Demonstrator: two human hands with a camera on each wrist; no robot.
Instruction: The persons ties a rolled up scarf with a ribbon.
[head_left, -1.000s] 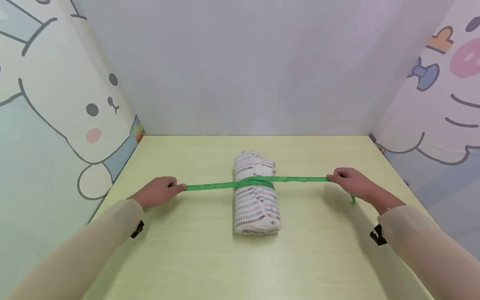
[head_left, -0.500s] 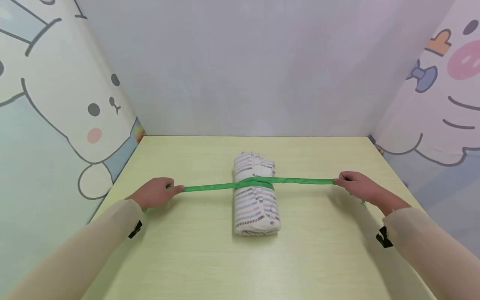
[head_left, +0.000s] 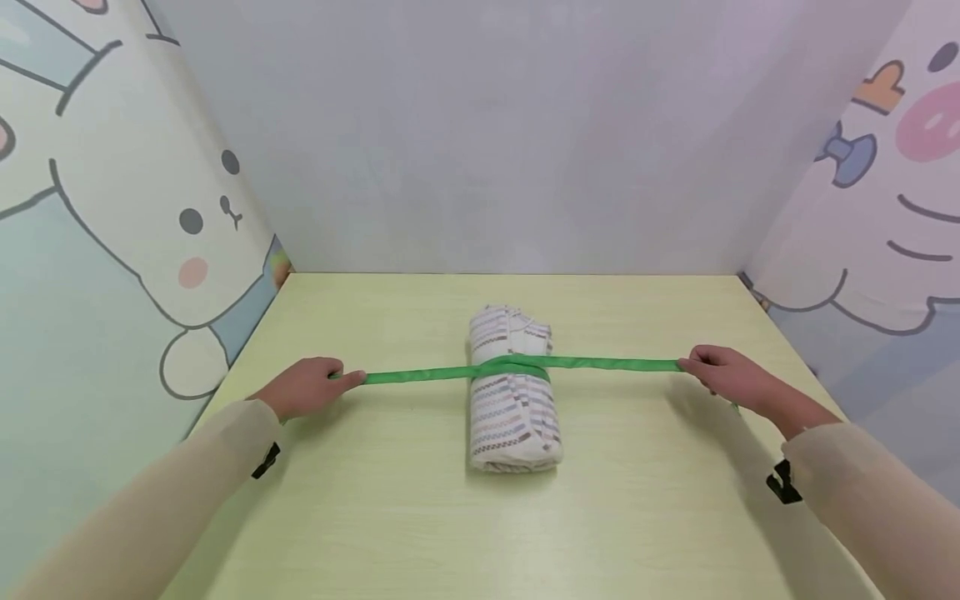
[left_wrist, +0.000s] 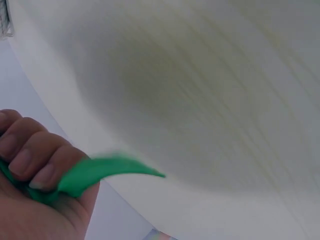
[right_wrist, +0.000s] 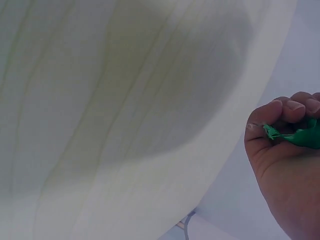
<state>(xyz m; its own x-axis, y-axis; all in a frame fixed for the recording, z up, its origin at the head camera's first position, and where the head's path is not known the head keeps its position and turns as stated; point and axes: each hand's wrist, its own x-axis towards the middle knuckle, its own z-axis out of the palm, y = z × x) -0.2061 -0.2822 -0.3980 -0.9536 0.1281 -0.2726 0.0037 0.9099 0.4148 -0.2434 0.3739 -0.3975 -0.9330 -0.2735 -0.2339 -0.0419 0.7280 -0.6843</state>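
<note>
A rolled white cloth [head_left: 513, 425] with grey, blue and brown patterned stripes lies on the table. Around its middle runs a green ribbon [head_left: 615, 363], crossed on top, its two ends stretched nearly straight out to the sides. My left hand [head_left: 303, 387] grips the left end; in the left wrist view the fingers [left_wrist: 47, 155] curl over it and a pointed green tail sticks out of the fist. On the other side my right hand [head_left: 731, 377] holds the right end, and its frayed tip [right_wrist: 270, 131] shows inside the curled fingers in the right wrist view.
The pale wood table [head_left: 360, 517] ends at a plain grey wall [head_left: 510, 142] behind. Cartoon-printed panels, with a white rabbit [head_left: 150, 183] on the left and a pink-cheeked figure [head_left: 885, 233] on the right, stand along both sides.
My right hand has drawn outward to the right, and the ribbon's right stretch is longer. My left hand has shifted slightly left. The cloth roll has stayed in place.
</note>
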